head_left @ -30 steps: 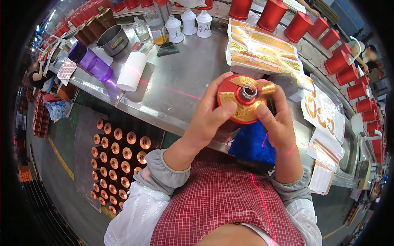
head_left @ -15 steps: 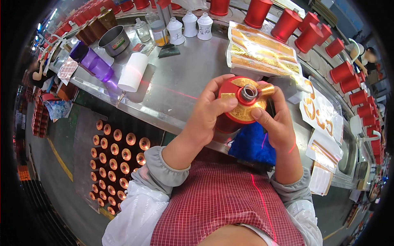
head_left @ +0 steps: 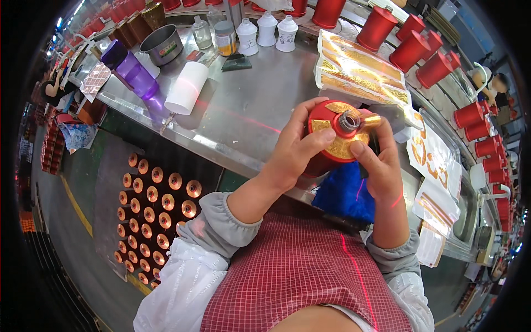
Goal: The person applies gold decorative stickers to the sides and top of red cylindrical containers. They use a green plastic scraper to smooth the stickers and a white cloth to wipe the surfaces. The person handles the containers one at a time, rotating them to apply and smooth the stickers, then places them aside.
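Observation:
Over the table's front edge I hold a red bottle [head_left: 321, 162] with a bare, open threaded neck tilted toward me. Gold patterned stickers [head_left: 338, 148] lie on its shoulder around the neck. My left hand [head_left: 301, 141] wraps the bottle's left side, its thumb pressed on a gold patch. My right hand [head_left: 381, 160] closes on the right side, with its thumb on the gold at the shoulder's near edge. A gold piece [head_left: 370, 120] sticks up by the right fingers; whether it is fixed to the bottle I cannot tell. Below the bottle is a blue cloth [head_left: 345, 193].
Gold sticker sheets [head_left: 359, 69] lie beyond my hands, and a partly used sheet [head_left: 428, 149] to the right. A white roll [head_left: 187, 88], a purple bottle [head_left: 130, 72] and a metal pot [head_left: 161, 45] stand left. Red bottles [head_left: 376, 27] line the conveyor; several copper-topped bottles [head_left: 164, 220] fill the lower left.
The view has shifted slightly, so the bottle and both hands appear a little further right. Both thumbs stay on the gold stickers, and the grip looks the same.

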{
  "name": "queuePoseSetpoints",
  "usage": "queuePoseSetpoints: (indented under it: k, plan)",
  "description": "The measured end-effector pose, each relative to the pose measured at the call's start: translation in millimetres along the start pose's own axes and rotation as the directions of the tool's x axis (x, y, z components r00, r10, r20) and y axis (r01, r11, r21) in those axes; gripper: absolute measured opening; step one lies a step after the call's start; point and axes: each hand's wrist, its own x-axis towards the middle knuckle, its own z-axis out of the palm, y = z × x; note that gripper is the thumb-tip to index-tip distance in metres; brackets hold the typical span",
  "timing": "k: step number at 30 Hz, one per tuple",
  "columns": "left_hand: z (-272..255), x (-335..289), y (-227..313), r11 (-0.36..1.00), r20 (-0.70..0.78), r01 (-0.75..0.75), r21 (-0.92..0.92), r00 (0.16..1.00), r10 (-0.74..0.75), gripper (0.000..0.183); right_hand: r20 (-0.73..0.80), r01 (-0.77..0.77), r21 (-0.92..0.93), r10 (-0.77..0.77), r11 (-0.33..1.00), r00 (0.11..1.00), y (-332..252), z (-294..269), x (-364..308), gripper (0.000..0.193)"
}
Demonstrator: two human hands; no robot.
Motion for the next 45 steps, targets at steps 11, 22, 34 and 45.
queuePoseSetpoints:
  k: [11,22,34,45]
  plan:
    - [-36,-22,15,0.937,-0.007,-0.183,0.297,0.981,0.194,0.069,-0.079,-0.001,-0.063,-0.004,0.998,0.997,0,5,1,0.051]
    - [-90,-56,110,0.583,0.136,-0.483,0.654,0.832,0.538,0.034,-0.112,0.006,-0.008,-0.007,1.000,0.994,10,-29,3,0.049]
    - [-112,-79,174,0.368,0.360,-0.519,0.771,0.833,0.421,0.034,0.000,0.243,-0.512,-0.283,0.824,0.959,-4,-47,19,0.056]
    - [-127,-54,131,0.589,0.192,-0.489,0.644,0.848,0.494,0.039,-0.326,-0.022,-0.255,-0.064,0.967,0.943,-5,-26,-10,0.067]
